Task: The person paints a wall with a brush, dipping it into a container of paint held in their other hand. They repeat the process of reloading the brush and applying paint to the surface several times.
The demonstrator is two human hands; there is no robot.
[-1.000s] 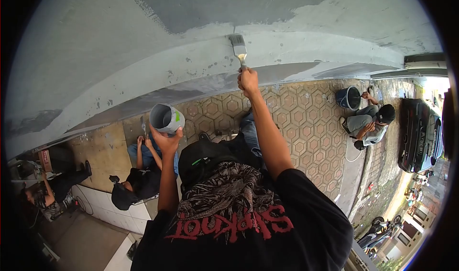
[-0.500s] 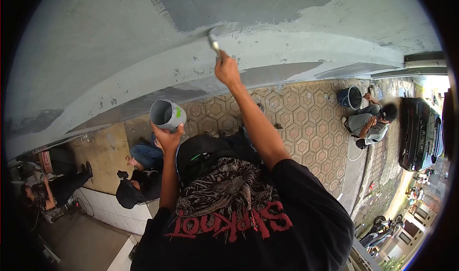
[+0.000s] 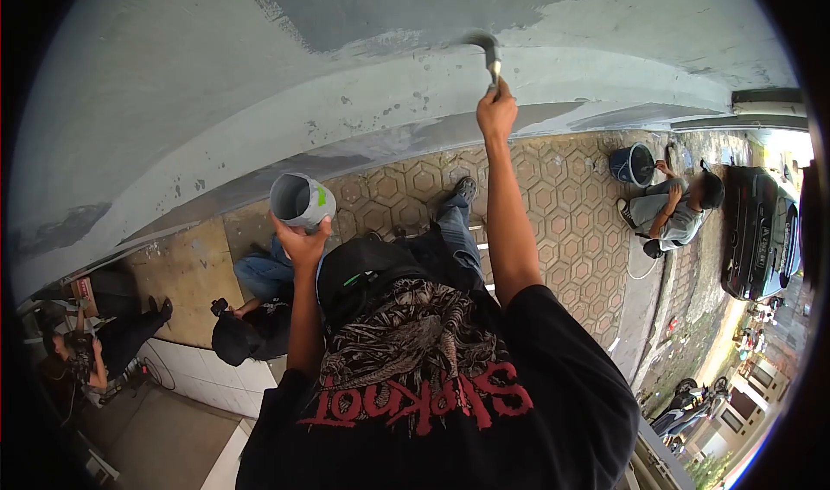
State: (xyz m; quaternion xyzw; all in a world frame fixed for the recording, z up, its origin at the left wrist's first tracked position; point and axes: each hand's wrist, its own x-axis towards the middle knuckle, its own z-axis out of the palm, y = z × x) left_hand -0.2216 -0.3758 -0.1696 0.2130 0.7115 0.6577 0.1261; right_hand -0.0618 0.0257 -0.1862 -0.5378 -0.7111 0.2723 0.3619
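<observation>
My right hand (image 3: 497, 111) is closed round the handle of a paintbrush (image 3: 493, 60), arm stretched up toward the wall. The bristles bend to the left against the grey wall (image 3: 259, 92), just under a darker grey painted patch (image 3: 398, 10). Lower and to the left, my left hand (image 3: 301, 241) grips a grey paint cup (image 3: 318, 216) with a green mark on its side. The cup's mouth faces up toward the wall, and how much paint is inside cannot be made out.
Far below is a hexagon-patterned pavement (image 3: 562, 205). A ladder rail (image 3: 484, 246) shows beside my leg. One person (image 3: 679, 205) crouches by a dark bucket (image 3: 632, 165); two more people (image 3: 251, 334) (image 3: 95, 343) are at lower left. A black car (image 3: 754, 231) stands at right.
My right hand and the paintbrush have swept to the right along the wall. My left hand with the paint cup has stayed nearly in place.
</observation>
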